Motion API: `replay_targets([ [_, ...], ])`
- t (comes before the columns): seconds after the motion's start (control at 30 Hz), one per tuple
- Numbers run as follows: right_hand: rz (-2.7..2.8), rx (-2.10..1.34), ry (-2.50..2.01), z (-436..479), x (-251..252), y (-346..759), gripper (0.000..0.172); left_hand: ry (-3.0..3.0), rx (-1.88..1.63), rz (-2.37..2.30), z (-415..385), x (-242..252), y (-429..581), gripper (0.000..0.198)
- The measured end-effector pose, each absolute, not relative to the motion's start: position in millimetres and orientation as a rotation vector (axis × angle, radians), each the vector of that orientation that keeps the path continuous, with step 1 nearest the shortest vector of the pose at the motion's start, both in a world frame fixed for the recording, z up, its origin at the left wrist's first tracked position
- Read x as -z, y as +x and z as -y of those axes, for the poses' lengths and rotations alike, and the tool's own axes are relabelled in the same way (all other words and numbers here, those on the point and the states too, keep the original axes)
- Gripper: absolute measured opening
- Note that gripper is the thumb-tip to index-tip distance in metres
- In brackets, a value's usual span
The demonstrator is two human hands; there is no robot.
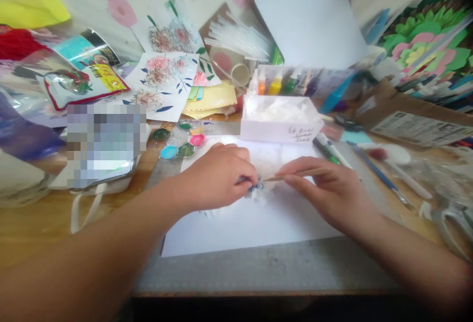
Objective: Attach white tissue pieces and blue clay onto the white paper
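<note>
A sheet of white paper point(288, 223) lies on a grey mat point(221, 275). My right hand point(332, 189) pinches a thin wooden stick point(299, 174), its tip pointing left toward a small blue-and-white fluffy patch point(256, 191) on the paper. Over the left side of that patch my left hand point(225, 174) is closed, fingers curled down. A bit of dark blue shows at its fingertips, too blurred to name. Behind both hands stands a white box point(277, 131) filled with white, cotton-like material.
Small paint pots point(185, 150) sit left of the box, beside a phone point(111, 149). Flower-painted sheets point(162, 85) and paint bottles point(275, 85) stand behind. On the right are a paintbrush point(384, 179), scissors point(453, 223) and a cardboard box point(414, 115).
</note>
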State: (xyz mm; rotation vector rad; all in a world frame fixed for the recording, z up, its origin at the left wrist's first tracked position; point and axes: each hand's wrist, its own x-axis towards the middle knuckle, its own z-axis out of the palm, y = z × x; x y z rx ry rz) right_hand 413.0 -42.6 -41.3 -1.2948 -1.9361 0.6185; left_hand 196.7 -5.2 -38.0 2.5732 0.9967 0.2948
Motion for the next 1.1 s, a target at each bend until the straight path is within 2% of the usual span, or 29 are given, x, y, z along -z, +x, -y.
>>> replay_targets([
  [0.27,2.020,-0.648,-1.089,51.8,39.3,407.7,0.009,2.623,-0.285,-1.019,2.6,42.0,196.5,0.025],
  [0.53,1.974,-0.504,-1.248,43.3,46.9,410.2,0.009,2.612,-0.358,-0.978,4.3,41.9,196.5,0.024],
  [0.77,1.889,-0.599,-1.344,38.2,47.6,412.7,0.006,2.569,-0.341,-0.949,5.1,43.6,197.8,0.025],
  [1.0,1.917,-0.753,-1.186,45.2,43.0,410.0,0.007,2.645,-0.356,-0.957,2.6,45.1,198.5,0.026],
  [1.1,1.959,-0.718,-1.221,44.2,45.6,408.6,0.007,2.644,-0.364,-0.949,3.1,44.7,198.0,0.026],
])
